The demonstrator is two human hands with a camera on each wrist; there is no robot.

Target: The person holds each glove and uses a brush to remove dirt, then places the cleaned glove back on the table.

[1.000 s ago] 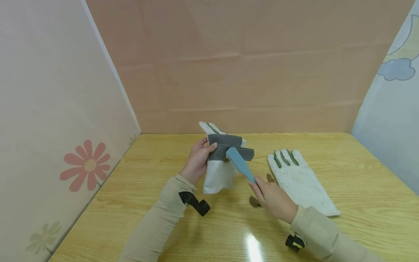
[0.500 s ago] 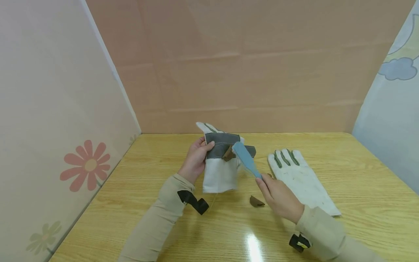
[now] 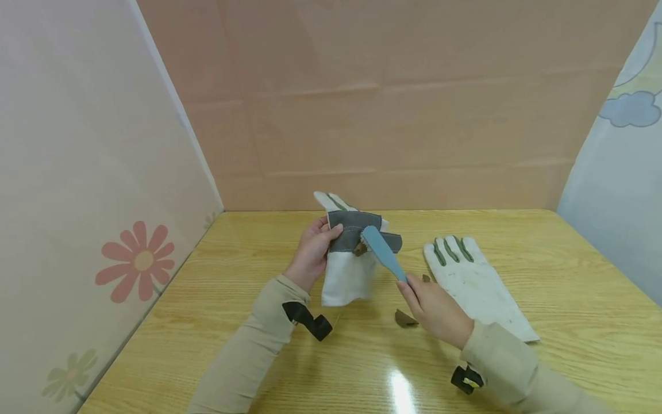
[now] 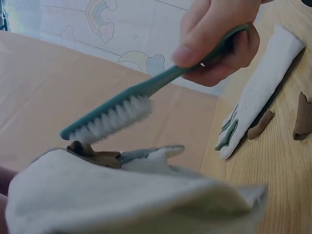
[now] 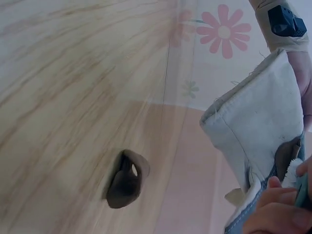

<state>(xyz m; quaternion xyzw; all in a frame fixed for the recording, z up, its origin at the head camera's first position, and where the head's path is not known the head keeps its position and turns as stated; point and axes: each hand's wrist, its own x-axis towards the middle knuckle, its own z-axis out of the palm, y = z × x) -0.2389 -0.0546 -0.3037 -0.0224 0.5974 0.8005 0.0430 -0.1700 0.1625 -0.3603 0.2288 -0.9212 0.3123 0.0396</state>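
Between thumb and fingers, my left hand (image 3: 312, 247) grips the left edge of a white work glove (image 3: 343, 282) with a grey band, held up over the table. My right hand (image 3: 437, 310) holds a blue-green brush (image 3: 380, 248) by its handle, bristles facing the glove. On the grey band lies a curled brown scrap (image 4: 100, 157) that looks like dry leaf. In the left wrist view the tip of the white bristles (image 4: 114, 119) meets this scrap. The fingers behind the glove are hidden.
A second white glove (image 3: 478, 287) with green trim lies flat at the right. Brown curled scraps lie on the wooden table: one scrap (image 3: 405, 318) near the right hand, another (image 4: 261, 125) beside the flat glove. Behind the table stands a tan wall (image 3: 393, 115).
The brush has shifted right and then back left along the grey band, with the right hand. The brown scrap on the glove is partly covered again. The left hand moved slightly.
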